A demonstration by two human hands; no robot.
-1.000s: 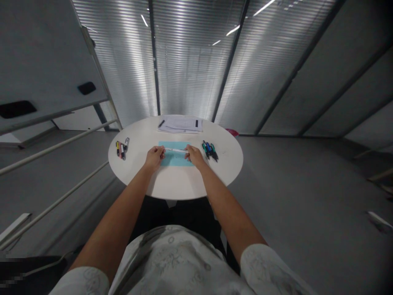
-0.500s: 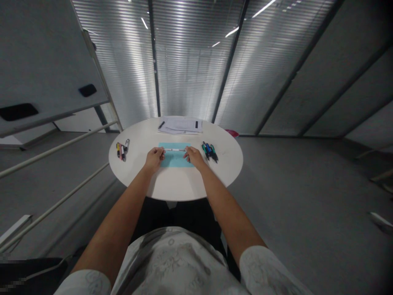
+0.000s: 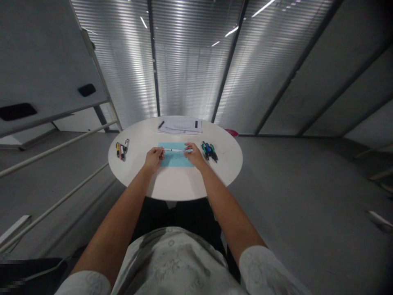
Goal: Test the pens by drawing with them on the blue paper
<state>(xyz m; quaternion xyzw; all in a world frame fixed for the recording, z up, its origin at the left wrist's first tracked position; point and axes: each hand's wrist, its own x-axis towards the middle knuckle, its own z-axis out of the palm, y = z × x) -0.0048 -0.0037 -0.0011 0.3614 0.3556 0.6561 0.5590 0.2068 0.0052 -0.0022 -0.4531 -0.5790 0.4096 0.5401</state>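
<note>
A slim white pen (image 3: 173, 150) with dark marks is held level above a light blue sheet (image 3: 175, 162) on the white round table. My left hand (image 3: 154, 157) is closed, pinching the pen's left end between thumb and fingers. At the other end, my right hand (image 3: 194, 156) has its fingers parted around the pen's tip; whether they touch it is too small to make out. Several green, blue and black pens (image 3: 209, 151) lie in a group just right of my right hand.
Papers (image 3: 181, 125) with a dark pen (image 3: 161, 124) on them are at the table's far side. Several markers (image 3: 122, 150) lie on the left of the table (image 3: 178, 186). A whiteboard frame (image 3: 106, 90) stands at the left, and blinds (image 3: 187, 73) hang behind.
My right hand's fingers have spread from their pinch on the pen's right end. The left hand stays closed on the pen, nearly in the same place.
</note>
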